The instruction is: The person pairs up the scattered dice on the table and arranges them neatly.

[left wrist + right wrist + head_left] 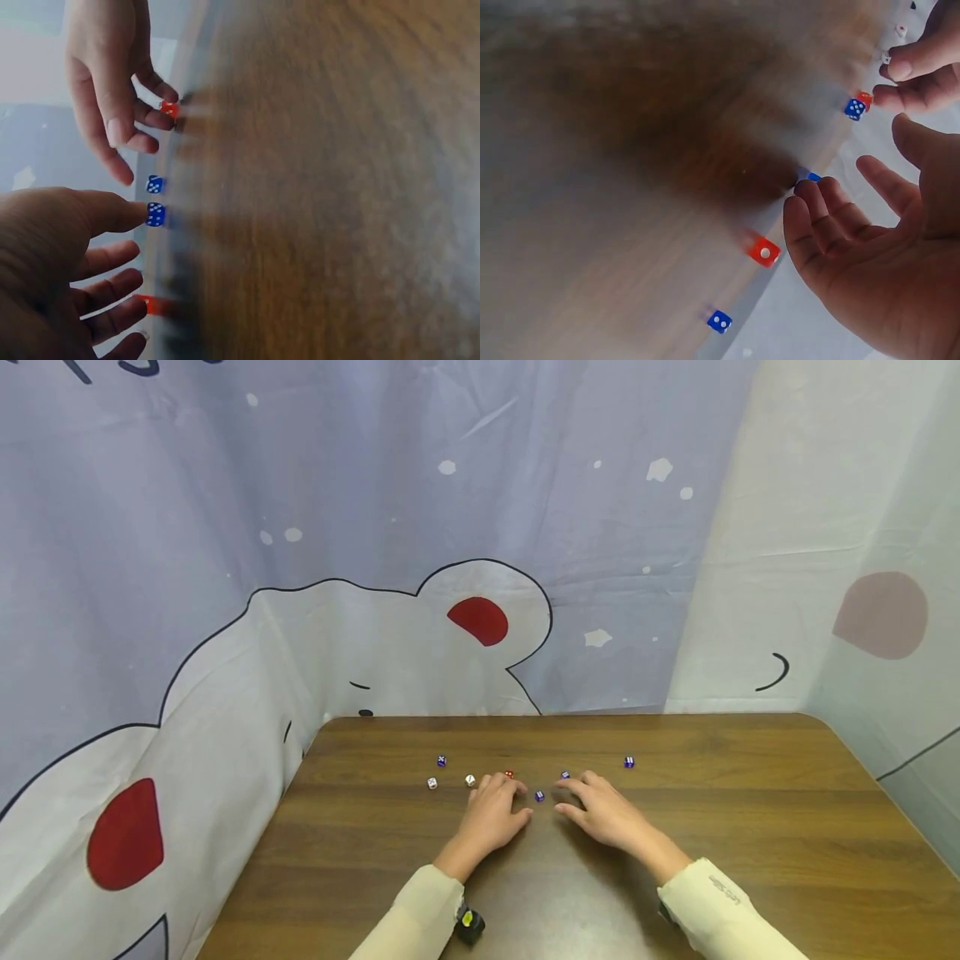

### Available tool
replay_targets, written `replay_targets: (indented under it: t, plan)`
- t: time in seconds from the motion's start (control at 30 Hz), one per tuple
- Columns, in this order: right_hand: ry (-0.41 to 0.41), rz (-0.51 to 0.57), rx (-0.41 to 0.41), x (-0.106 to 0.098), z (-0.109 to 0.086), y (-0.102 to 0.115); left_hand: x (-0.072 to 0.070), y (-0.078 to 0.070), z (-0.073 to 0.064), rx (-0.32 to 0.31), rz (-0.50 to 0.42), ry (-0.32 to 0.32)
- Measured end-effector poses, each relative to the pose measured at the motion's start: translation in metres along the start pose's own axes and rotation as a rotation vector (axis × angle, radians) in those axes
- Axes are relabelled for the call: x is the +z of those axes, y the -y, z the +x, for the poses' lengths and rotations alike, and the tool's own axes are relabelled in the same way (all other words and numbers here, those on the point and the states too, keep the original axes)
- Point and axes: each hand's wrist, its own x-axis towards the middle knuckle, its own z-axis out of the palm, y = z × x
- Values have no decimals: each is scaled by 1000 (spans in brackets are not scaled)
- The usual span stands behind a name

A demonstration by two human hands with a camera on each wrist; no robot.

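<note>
My left hand (491, 814) reaches over the table with its fingers relaxed, close to a red die (509, 774) and a white die (470, 780). To its right, my right hand (611, 814) hovers with loosely bent fingers near a blue die (565, 775). Between the two hands lies another blue die (539, 796). The right wrist view shows a red die (765, 251) just outside the right fingers, hidden behind that hand in the head view. Neither hand visibly grips a die.
A second white die (432, 783) and a blue die (441, 761) lie left of the hands. One more blue die (629, 762) sits farther right. The wooden table (787, 827) ends at a printed curtain (600, 568). A black wrist device (470, 927) shows by the left sleeve.
</note>
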Motion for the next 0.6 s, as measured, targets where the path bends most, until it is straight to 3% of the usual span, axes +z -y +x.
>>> replay_targets:
  t: [0.23,0.6]
  plan:
    - [-15,-30,-11,7,9,2,6,-3,6,-45,42,14]
    - [-47,-69,10,15,21,8,13,-7,16,-52,100,-34]
